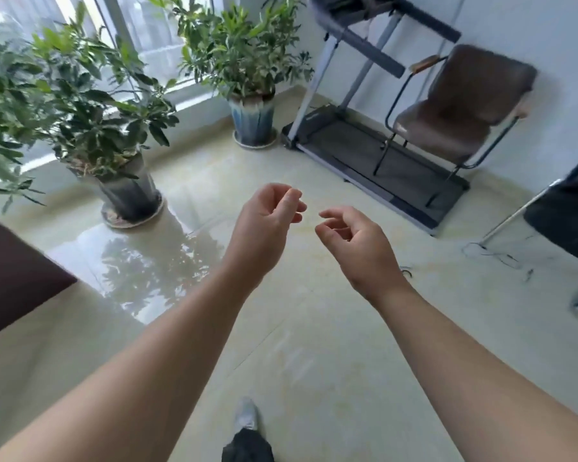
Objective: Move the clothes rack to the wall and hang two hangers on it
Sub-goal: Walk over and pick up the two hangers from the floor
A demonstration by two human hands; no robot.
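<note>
1. Both bare forearms reach forward over the pale tiled floor (314, 345).
2. The left hand (264, 225) is empty, its fingers (292, 203) loosely curled and narrow.
3. The right hand (354, 241) is also empty, fingers (331, 216) half curled, just apart from the left.
4. A thin white pole (514, 216) slants at the right edge; whether it belongs to the clothes rack cannot be told.
5. Two potted plants (90, 105) stand by the window, a brown chair (461, 105) beside a treadmill (364, 141).
</note>
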